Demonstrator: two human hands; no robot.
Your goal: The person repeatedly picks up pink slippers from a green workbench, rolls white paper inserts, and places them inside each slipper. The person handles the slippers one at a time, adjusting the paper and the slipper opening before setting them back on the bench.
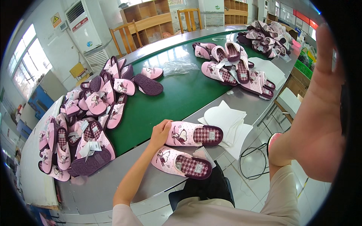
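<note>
My left hand (160,132) is closed round the toe of a pink slipper (183,134), which lies near the table's front edge. The slipper has a cartoon dog print, a checked insole and a dark maroon sole. Just nearer to me lies a matching slipper (169,159), with a white tag (204,155) beside its opening. My right hand (318,120) is raised very close to the camera at the right. A finger stretches upward and nothing shows in this hand; the picture's dark rim cuts off part of it.
Pink slippers lie in a large heap (94,103) at the left, a pile (223,62) at the back right and another heap (264,37) beyond. White paper sheets (226,122) overhang the table edge. Clear plastic (175,68) rests on the green mat (166,98). Chairs (126,37) stand behind.
</note>
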